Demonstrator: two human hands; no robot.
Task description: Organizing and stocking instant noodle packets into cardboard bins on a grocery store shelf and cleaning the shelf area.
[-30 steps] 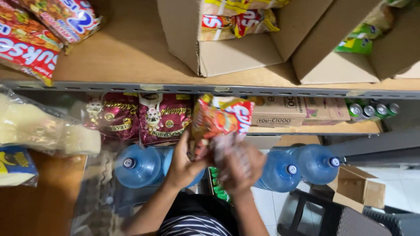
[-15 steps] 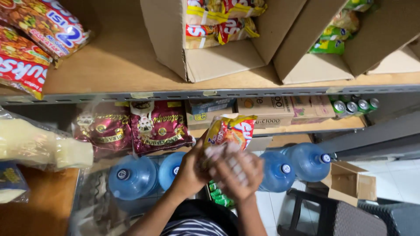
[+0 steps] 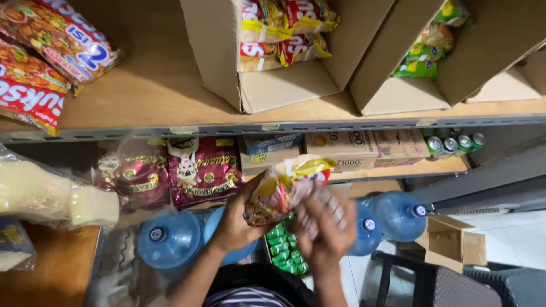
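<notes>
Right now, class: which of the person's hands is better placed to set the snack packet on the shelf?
Left, probably: the left hand grips the snack packet from below, nearer the shelf; the right hand looks blurred.

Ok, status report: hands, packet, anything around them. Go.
Left hand grips the red-and-yellow snack packet. Right hand blurred, closed on the packet's right side. Blue water jugs below; nothing between hands and shelf edge.

Two open brown cardboard boxes (image 3: 267, 94) sit on the pale wooden shelf (image 3: 153, 85) — both hold bright snack packets. Below, dark red foil bags (image 3: 202, 170) rest above round blue plastic water jugs (image 3: 169, 236); a small open carton (image 3: 455, 245) stands on the white tiled floor (image 3: 512, 233).
</notes>
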